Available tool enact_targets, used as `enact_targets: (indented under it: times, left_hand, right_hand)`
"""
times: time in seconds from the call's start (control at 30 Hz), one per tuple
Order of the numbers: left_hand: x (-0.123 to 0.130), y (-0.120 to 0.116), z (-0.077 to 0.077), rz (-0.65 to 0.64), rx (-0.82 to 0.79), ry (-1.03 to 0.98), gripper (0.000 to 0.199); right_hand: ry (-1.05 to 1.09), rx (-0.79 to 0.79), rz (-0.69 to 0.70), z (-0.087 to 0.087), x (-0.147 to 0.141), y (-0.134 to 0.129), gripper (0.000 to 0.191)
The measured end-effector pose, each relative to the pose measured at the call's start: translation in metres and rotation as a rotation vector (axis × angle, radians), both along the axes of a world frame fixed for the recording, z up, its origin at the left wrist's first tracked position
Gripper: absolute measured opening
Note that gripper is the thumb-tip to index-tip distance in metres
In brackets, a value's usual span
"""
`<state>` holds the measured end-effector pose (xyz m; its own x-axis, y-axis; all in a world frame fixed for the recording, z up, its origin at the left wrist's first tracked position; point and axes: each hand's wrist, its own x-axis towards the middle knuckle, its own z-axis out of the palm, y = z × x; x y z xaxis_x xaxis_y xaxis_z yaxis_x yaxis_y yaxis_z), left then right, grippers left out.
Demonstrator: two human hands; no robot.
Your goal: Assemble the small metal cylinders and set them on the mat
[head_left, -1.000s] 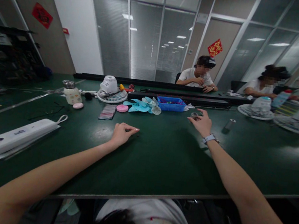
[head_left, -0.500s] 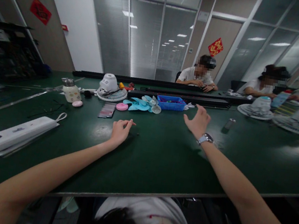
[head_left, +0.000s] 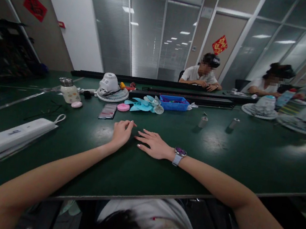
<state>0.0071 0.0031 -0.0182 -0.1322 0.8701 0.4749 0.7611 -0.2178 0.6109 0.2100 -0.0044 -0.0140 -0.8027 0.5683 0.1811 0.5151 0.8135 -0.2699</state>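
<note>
My left hand [head_left: 122, 132] rests on the green table [head_left: 142, 178] with its fingers drawn together in a pinch; whatever is between them is too small to make out. Close to its right, my right hand [head_left: 155, 145] lies palm down, fingers spread and holding nothing, a watch on the wrist. Two small metal cylinders stand further right, one [head_left: 203, 122] nearer the middle and the other [head_left: 234, 123] beyond it. Behind my hands are light-blue fan blades [head_left: 143, 104], a pink round piece [head_left: 123, 107] and a blue tray [head_left: 173, 103] with small parts.
A white power strip [head_left: 14, 135] lies at the left, near a patterned bottle [head_left: 70, 91]. A white fan body [head_left: 109, 85] stands at the back, by long black bars [head_left: 190, 97]. Other fan parts [head_left: 264, 107] and several people [head_left: 201, 75] are across the table.
My right hand has come down and left to lie beside my left hand. The nearer metal cylinder now shows where my right hand was. My left hand has hardly moved.
</note>
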Motion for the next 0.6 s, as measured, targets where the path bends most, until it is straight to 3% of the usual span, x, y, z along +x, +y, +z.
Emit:
enact_targets:
  times: [0.27,0.43,0.6]
  left_hand:
    - [-0.001,0.000,0.000,-0.013,0.003,0.031,0.042]
    - [-0.001,-0.001,0.000,-0.021,-0.007,0.009,0.038]
    - [0.000,-0.002,0.001,-0.025,-0.008,0.014,0.038]
  right_hand:
    - [0.301,0.172,-0.030,0.008,0.010,0.007,0.033]
    - [0.636,0.356,-0.324,0.023,0.055,0.043,0.019]
    - [0.687,0.471,-0.750,0.039,0.128,0.094,0.026]
